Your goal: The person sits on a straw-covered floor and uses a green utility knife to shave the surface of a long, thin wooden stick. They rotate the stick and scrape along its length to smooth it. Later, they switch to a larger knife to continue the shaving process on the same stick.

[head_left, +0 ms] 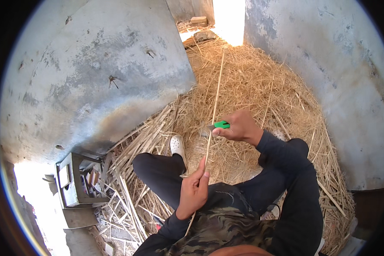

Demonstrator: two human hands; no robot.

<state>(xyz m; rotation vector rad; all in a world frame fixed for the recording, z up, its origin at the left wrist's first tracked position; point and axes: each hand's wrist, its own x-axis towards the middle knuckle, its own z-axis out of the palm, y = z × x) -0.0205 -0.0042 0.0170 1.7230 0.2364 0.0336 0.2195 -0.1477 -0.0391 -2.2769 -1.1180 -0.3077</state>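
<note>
A long, thin pale strip, like split bamboo or cane (218,89), runs from my lap away toward the bright doorway. My left hand (195,190) is closed around its near part, thumb and fingers pinching it just above my lap. Farther up, my right hand (242,126) grips a green-handled knife (221,124). Its short blade points left and lies against or right beside the strip; exact contact is too small to tell. The strip's near end passes under my left wrist and shows again by my left forearm.
Straw-like shavings (251,81) cover the floor around my bent legs. Split strips (145,136) lie heaped on the left beside a small open-fronted cabinet (78,183) with things inside. Worn plaster walls (102,64) stand on both sides, and a brick (198,20) lies by the doorway.
</note>
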